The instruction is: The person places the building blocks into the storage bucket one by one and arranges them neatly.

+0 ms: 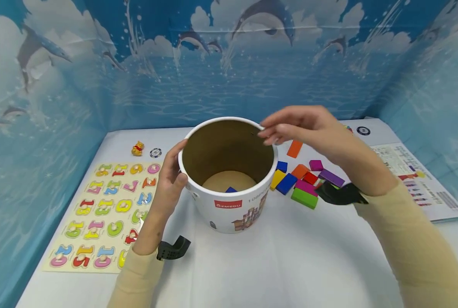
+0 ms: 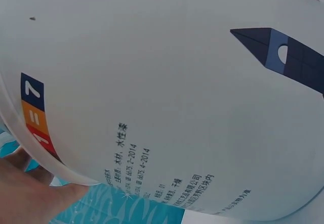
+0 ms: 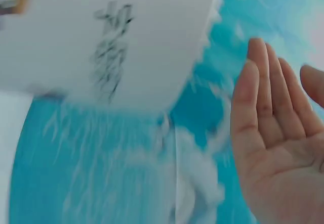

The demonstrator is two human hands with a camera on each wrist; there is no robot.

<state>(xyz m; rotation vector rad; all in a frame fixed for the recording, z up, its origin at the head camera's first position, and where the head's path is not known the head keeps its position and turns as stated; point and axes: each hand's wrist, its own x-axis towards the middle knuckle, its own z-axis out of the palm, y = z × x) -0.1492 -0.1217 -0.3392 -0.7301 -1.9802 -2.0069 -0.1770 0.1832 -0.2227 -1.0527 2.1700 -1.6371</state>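
Note:
A white bucket (image 1: 221,218) with a red label and printed pictures stands upright on the table, its mouth facing up. Part of a blue block (image 1: 230,189) shows on its floor. My left hand (image 1: 168,179) holds the bucket's left rim; in the left wrist view that hand (image 2: 35,188) is at the rim's edge, beside the printed wall. At the right rim, my right hand (image 1: 296,124) hovers with fingers extended and nothing in them. The right wrist view shows its bare palm (image 3: 283,163), apart from the bucket wall.
Several coloured blocks, including a green block (image 1: 304,198) and a purple block (image 1: 331,177), lie right of the bucket. A number puzzle board (image 1: 109,205) lies left. Behind it are a bear figurine (image 1: 138,148) and a chip (image 1: 156,152). A printed booklet (image 1: 425,184) lies far right.

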